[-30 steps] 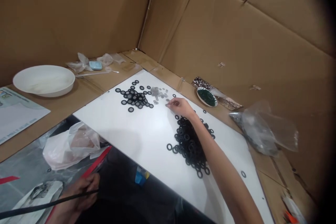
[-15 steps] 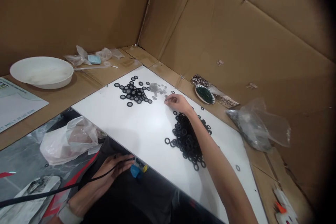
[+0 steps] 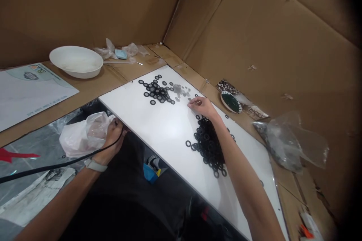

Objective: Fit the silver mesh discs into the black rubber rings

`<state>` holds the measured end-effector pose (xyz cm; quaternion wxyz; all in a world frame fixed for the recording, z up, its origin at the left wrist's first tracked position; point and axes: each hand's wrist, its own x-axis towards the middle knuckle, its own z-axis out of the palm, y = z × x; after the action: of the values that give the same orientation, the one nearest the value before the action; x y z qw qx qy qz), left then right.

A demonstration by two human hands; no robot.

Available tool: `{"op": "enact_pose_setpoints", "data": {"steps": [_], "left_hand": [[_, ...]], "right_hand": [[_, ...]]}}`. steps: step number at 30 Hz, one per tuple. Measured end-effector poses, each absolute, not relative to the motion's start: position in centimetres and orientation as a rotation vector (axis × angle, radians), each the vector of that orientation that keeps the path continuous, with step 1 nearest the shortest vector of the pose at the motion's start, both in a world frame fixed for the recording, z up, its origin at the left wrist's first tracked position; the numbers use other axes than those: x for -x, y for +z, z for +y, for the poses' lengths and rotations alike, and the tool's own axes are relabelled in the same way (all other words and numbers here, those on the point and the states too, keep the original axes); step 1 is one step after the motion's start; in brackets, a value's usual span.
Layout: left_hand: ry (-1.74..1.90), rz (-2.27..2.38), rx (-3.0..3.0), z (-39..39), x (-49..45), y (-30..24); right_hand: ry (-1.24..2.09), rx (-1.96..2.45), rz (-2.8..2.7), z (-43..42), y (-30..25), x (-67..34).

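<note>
Head view, left to right. Printed sheet [image 3: 31, 90] lies flat on the cardboard bench, white bowl [image 3: 76, 60] just behind it, set clear of the working surface. Black cable [image 3: 56, 165] comes in from the left edge and runs up into the left hand [image 3: 113, 139]. That hand is curled narrow, knuckles against a thin plastic bag [image 3: 82, 137] slumped below the board's near corner. Whether the fingers clasp the cable or the bag's edge, cannot tell. Pale wristband [image 3: 95, 165] on that wrist.

White board [image 3: 169, 131] lies slanted across the bench; judged a plain backing so small dark parts show up. Far pile of black rings [image 3: 157, 92] is spread thin and flat, each ring separate. Grey discs [image 3: 179, 89] lie just beside it, to its right.

Right hand [image 3: 202, 106] rests fingertips-down on the board at the edge of the grey discs, thumb and forefinger drawn close; anything pinched is too small to tell. Forearm passes over the near heap of black rings [image 3: 209, 145], heaped thick and in easy reach. Small green dish [image 3: 231, 101] sits off the board by the cardboard wall [image 3: 268, 45]. Clear bag [image 3: 291, 147] lies crumpled at far right.
</note>
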<state>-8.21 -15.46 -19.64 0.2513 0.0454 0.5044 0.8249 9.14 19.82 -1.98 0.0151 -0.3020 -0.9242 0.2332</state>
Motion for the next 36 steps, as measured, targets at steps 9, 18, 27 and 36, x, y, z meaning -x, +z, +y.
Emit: {"op": "enact_pose_setpoints", "data": {"steps": [9,18,27,36], "left_hand": [[2.487,1.580,0.041,-20.0,11.9,-17.4],[2.577,1.750,0.141,-23.5,12.6,-15.9],[2.543,1.688,0.004,-20.1,12.6,-16.1],[2.390,1.811,-0.159,-13.5,16.1,-16.9]], "right_hand": [[0.725,0.826,-2.831,18.9,-1.7,-9.8],[0.766,0.737,-2.737,17.5,-1.1,-11.0],[0.758,0.734,-2.634,15.3,1.3,-12.7],[0.711,0.935,-2.459,11.2,3.0,-20.1]]}}
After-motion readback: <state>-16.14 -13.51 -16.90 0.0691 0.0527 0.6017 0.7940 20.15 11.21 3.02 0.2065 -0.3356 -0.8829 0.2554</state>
